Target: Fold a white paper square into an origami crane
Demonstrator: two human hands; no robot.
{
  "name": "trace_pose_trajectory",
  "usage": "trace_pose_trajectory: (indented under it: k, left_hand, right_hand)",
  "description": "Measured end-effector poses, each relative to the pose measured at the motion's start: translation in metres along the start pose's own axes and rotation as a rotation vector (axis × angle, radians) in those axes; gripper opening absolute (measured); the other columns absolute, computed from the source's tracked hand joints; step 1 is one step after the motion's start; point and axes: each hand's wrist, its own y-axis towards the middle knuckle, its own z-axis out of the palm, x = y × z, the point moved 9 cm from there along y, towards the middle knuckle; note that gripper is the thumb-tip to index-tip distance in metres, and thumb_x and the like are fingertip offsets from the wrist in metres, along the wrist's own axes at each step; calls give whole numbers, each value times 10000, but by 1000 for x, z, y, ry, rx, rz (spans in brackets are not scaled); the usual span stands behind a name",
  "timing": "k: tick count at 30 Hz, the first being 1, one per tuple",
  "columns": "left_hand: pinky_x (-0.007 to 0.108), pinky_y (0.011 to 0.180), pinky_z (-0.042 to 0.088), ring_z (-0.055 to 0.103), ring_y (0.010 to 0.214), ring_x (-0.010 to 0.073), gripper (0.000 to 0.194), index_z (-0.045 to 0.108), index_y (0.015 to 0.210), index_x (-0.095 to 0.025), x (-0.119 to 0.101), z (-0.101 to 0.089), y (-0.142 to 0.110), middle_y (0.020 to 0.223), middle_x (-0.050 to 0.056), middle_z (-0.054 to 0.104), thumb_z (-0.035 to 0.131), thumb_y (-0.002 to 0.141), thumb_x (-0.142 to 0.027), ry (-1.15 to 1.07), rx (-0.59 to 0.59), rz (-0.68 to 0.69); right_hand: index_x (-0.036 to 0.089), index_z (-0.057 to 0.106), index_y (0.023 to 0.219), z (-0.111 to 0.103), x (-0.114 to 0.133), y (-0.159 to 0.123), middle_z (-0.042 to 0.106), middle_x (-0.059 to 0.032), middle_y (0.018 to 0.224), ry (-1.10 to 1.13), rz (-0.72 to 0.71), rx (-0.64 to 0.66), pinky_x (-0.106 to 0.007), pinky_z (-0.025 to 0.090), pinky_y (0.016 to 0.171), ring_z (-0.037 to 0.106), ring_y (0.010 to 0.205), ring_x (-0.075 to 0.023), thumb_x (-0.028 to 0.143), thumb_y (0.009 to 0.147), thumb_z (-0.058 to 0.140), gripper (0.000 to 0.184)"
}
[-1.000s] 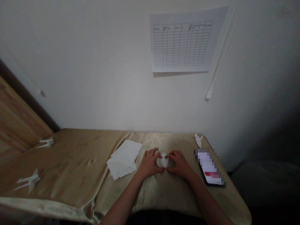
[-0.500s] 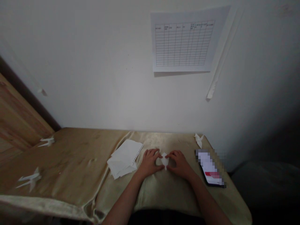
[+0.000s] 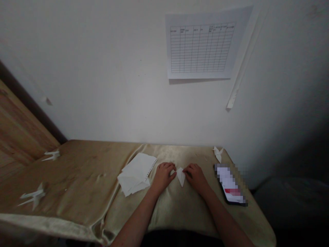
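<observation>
A small piece of folded paper (image 3: 181, 178), white and kite-shaped with a point toward me, lies on the cloth between my hands. My left hand (image 3: 164, 175) is at its upper left edge, thumb and fingers curled closed on that corner. On the other side, my right hand (image 3: 196, 176) pinches the upper right edge with thumb and fingertips. A crease runs down the paper's middle. Left of my left hand rests a loose stack of white paper sheets (image 3: 136, 173), one with a perforated edge.
A phone (image 3: 231, 185) with a lit, blurred screen lies at the right, below a folded paper crane (image 3: 218, 154). Two more paper cranes, a far one (image 3: 52, 155) and a nearer one (image 3: 33, 197), sit at the left. A printed table sheet (image 3: 202, 48) hangs on the wall.
Both thumbs have moved up from the paper's lower point to its upper edges. The lower part now shows as a smooth, wider point.
</observation>
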Motion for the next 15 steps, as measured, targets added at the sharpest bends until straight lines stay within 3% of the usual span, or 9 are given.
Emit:
trace_pose_trajectory:
  k: [10,15]
  left_hand:
    - [381,1015,397,573,1156,232,108,716,958,-288,3,4,6,1208,-15,704,660,866,-277,22,-41,-30]
    - [407,1020,392,550,1182,260,183,694,985,-284,1,5,3,1216,-9,686,732,809,-312,26,-36,-47]
  right_hand:
    - [246,740,969,-1,0,4,687,-42,1017,-9,28,16,-355,393,959,555,1057,-220,163,892,594,186]
    - [250,734,990,1,0,1,677,-52,1032,23,1,29,-369,403,966,553,1065,-228,164,886,582,204]
